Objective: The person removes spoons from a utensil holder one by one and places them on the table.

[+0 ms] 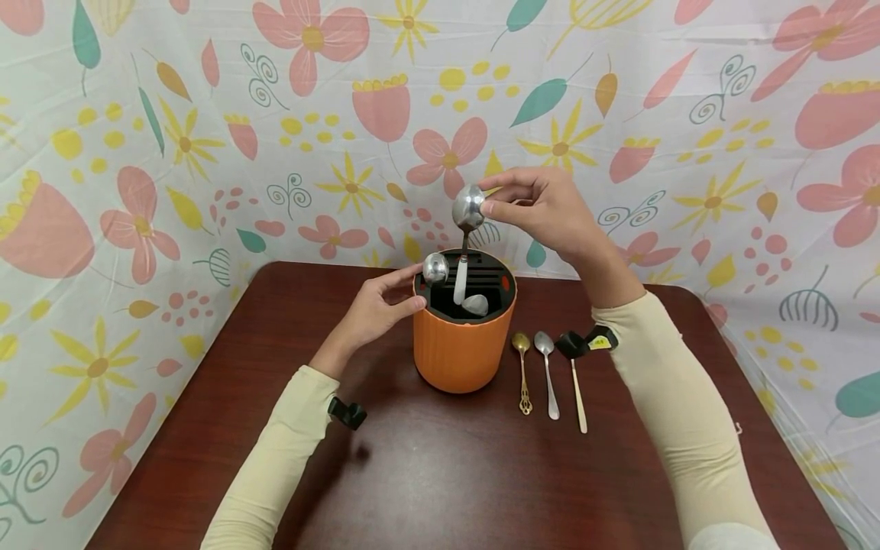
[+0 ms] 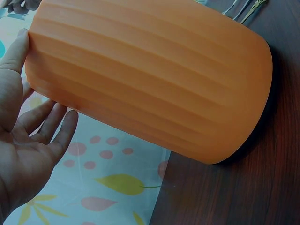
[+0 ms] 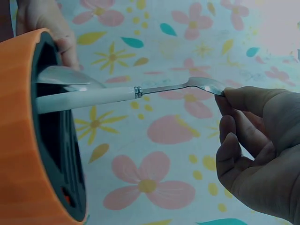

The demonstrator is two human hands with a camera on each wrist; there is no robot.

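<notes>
My right hand (image 1: 539, 205) pinches the tip of a spoon's bowl between thumb and fingers. This spoon (image 3: 112, 93) has a white handle pointing down, its end inside the mouth of an orange utensil holder (image 1: 459, 355) with a black slotted insert. Two more silver spoon heads (image 1: 436, 269) show at the holder's opening, one near the left rim and one lower at the front. My left hand (image 1: 386, 305) touches the holder's left side at the rim, thumb and fingers extended, as the left wrist view shows too.
Right of the holder, a gold spoon (image 1: 522, 374) with an ornate handle, a silver spoon (image 1: 548, 374) and a gold-handled utensil (image 1: 579, 397) lie side by side on the dark wooden table (image 1: 426, 473). The utensil's head is hidden behind the wrist camera. A floral cloth (image 1: 206, 153) hangs behind.
</notes>
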